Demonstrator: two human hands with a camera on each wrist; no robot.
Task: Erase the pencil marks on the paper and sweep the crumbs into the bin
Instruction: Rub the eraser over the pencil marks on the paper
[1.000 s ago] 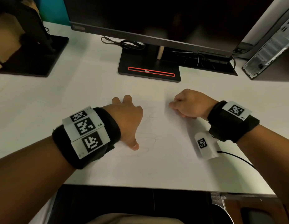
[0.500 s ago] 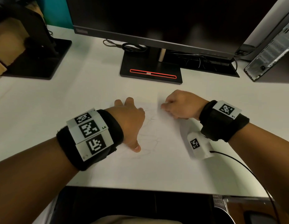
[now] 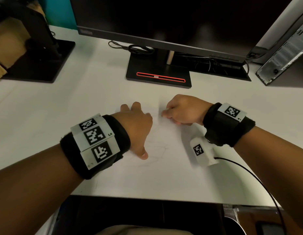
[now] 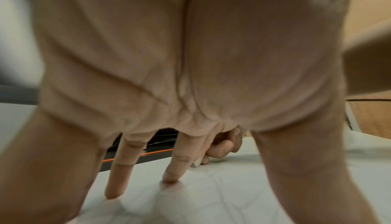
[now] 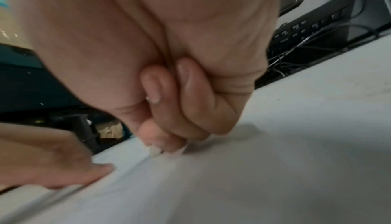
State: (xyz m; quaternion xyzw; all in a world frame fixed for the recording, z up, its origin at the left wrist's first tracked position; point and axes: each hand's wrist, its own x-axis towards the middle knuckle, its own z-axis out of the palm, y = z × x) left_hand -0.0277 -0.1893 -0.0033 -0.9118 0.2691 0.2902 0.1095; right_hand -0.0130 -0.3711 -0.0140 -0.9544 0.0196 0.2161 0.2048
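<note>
A white sheet of paper (image 3: pixel 164 170) lies on the white desk, with faint pencil scribbles (image 3: pixel 157 150) across its middle. My left hand (image 3: pixel 137 126) is spread flat on the sheet's left part, its straight fingers (image 4: pixel 171 175) and thumb pressing it down. My right hand (image 3: pixel 179 111) is curled into a fist at the sheet's upper part and pinches a small white eraser (image 5: pixel 155 150) against the paper. In the left wrist view the eraser (image 4: pixel 195 163) shows as a white corner under the right hand's fingertips. No bin is in view.
A black monitor stand (image 3: pixel 157 77) with a red slot sits just beyond the hands, cables (image 3: pixel 139 48) behind it. A second black stand (image 3: pixel 37 65) is at the far left, a computer case (image 3: pixel 286 55) at the far right. The desk's front edge (image 3: pixel 164 199) runs below my wrists.
My right hand with the eraser has slid leftward across the upper part of the paper, closer to the left hand. The left hand stays pressed in place.
</note>
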